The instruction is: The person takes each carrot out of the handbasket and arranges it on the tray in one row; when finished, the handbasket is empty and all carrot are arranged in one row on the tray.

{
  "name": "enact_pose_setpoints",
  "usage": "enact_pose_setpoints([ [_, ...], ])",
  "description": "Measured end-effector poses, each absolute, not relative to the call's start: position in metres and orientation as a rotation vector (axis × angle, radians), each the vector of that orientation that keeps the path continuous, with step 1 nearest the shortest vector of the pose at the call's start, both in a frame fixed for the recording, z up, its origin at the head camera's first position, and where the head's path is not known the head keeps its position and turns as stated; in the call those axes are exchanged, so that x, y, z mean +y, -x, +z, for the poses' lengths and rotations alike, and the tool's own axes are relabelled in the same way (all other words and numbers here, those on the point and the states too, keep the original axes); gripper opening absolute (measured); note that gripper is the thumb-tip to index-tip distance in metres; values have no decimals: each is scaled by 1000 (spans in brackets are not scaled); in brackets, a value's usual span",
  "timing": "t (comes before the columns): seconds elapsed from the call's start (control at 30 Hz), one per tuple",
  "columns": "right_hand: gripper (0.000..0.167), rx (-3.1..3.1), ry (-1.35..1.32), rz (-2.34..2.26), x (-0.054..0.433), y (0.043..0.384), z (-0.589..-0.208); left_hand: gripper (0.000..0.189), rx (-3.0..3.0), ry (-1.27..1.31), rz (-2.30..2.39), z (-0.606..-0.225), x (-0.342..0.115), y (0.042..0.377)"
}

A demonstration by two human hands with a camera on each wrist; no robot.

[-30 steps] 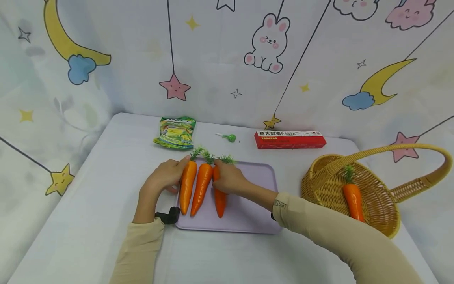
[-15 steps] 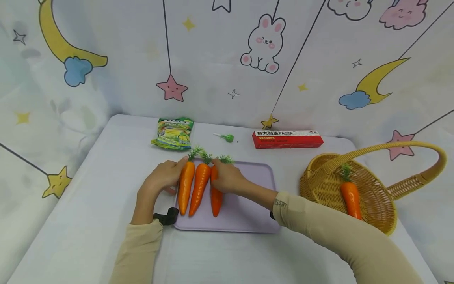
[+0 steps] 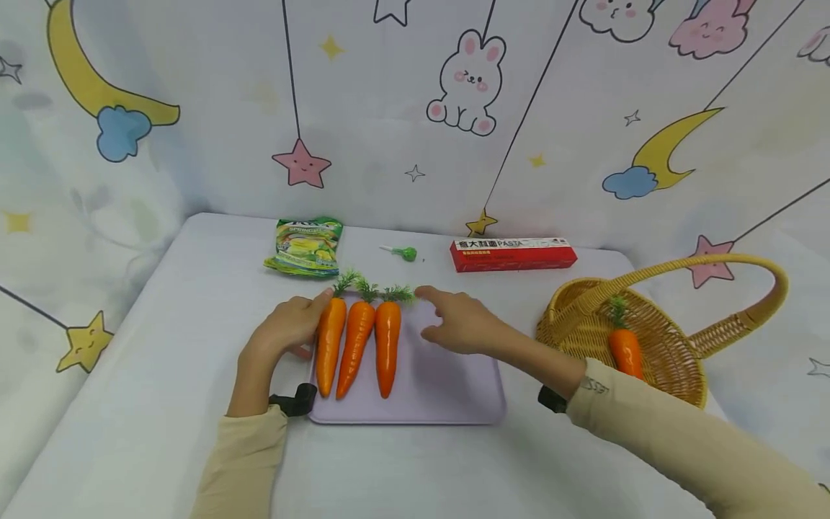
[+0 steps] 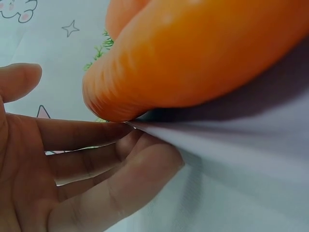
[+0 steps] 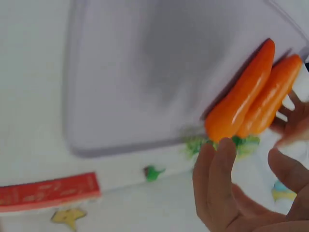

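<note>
Three toy carrots with green tops lie side by side on a lilac tray: a left carrot, a middle carrot and a right carrot. My left hand is at the tray's left rim beside the left carrot. In the left wrist view its fingers reach the rim while the thumb stands apart. My right hand is over the tray, right of the right carrot, with thumb and fingers spread and nothing between them. Another carrot lies in the wicker basket at the right.
Behind the tray lie a green snack packet, a green lollipop and a red pasta box. The basket's tall handle arches out to the right. A patterned cloth backdrop rises behind the table.
My right hand has let go of the right carrot, which lies on the tray, and has moved right. The left hand stays by the tray's rim. The head view has shifted slightly.
</note>
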State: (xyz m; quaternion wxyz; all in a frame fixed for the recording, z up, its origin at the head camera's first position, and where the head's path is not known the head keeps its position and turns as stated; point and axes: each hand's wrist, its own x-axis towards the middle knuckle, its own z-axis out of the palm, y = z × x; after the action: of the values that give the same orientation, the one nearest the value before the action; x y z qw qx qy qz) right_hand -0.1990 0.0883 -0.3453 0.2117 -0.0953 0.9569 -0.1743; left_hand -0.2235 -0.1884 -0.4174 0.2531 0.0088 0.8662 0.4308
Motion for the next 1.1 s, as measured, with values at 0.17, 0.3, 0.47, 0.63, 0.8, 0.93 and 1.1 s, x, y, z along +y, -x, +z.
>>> enact_pose_setpoints([
  [0.17,63,2648,228,-484,143,171,-315,87,2337,-62,1175,-420,-190,225],
  [0.3,50,2661,297,-484,186,143,-294,89,2309,-91,1180,-423,-197,226],
  [0.47,38,2717,309,-412,238,115,-276,91,2293,-145,1149,-425,-204,231],
  [0.63,48,2745,91,-343,280,108,-264,94,2262,-172,1146,-430,-199,236],
  [0.8,53,2789,16,-293,314,131,-270,96,2240,-152,1161,-433,-202,236],
  [0.93,57,2777,-45,-205,337,148,-290,96,2234,-145,1166,-435,-201,237],
  [1.1,64,2703,-149,-231,356,160,-314,96,2248,-152,1165,-434,-200,237],
])
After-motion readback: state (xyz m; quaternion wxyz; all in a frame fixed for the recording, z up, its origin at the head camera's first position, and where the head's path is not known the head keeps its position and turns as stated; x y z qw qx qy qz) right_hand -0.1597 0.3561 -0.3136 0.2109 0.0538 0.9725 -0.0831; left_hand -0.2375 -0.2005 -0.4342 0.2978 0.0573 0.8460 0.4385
